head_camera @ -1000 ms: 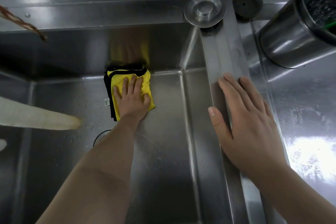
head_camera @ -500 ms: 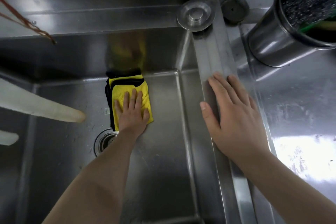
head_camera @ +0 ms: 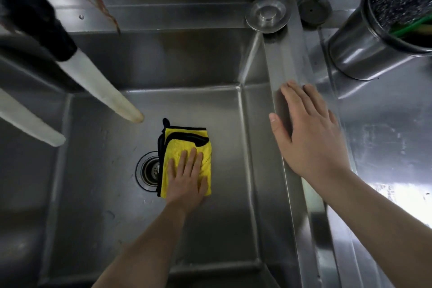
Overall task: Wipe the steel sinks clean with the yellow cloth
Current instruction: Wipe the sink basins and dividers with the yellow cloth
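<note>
yellow cloth [head_camera: 187, 147], one sink [head_camera: 245, 194], two hands

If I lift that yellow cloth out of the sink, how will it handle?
The yellow cloth lies folded in soft layers, so it would probably droop and unfold. It looks light, perhaps heavier if damp. Under the left hand it likely slides easily on the steel sink.

the left hand [head_camera: 187, 179] has drawn the yellow cloth [head_camera: 187, 147] back from the far wall of the sink [head_camera: 163, 61], where its far edge touched a second ago; the cloth now lies partly over the drain [head_camera: 148, 170], which was almost hidden by the forearm a second ago and is now largely exposed, just left of the cloth
</note>
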Demonstrator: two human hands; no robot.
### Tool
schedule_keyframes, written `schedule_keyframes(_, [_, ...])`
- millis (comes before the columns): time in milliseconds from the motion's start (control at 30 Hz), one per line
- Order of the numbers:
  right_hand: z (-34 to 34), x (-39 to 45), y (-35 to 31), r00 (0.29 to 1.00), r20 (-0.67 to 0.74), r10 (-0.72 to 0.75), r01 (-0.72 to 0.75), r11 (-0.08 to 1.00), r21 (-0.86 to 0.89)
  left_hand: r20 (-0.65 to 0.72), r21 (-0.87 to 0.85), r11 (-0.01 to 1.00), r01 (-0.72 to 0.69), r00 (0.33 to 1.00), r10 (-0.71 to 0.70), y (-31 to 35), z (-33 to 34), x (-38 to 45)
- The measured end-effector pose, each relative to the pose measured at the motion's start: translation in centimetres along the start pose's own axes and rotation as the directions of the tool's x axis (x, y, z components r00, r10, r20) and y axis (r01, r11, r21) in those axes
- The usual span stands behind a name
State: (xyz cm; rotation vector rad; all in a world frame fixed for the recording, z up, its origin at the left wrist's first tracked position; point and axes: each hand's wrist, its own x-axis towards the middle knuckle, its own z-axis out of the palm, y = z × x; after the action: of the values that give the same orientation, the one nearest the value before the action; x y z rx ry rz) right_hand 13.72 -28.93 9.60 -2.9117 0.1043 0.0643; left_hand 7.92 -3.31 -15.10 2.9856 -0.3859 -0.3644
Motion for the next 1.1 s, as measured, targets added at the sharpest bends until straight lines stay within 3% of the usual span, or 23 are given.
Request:
schedule_keyframes(500, [0.5,-0.2,0.1,0.996,-0.078,-0.034,0.031,0.999,-0.038,0.160,0.087,0.981,-0.176,0.974,0.160,-0.9,0.1,-6.3])
schedule_keyframes(900, [0.6,-0.3,0.4,0.990,-0.130,-0.050,0.051,0.999,0.008,0.281,0.071,0.935,-0.348,0.906,0.316,-2.1,-2.3,-9.0])
schedule_keyframes(1100, [0.2,-0.7,0.7,0.951,-0.302,-0.064,0.119,0.979,0.168,0.352,-0.040,0.944,-0.327,0.879,0.320,-2.3,-3.7,-9.6])
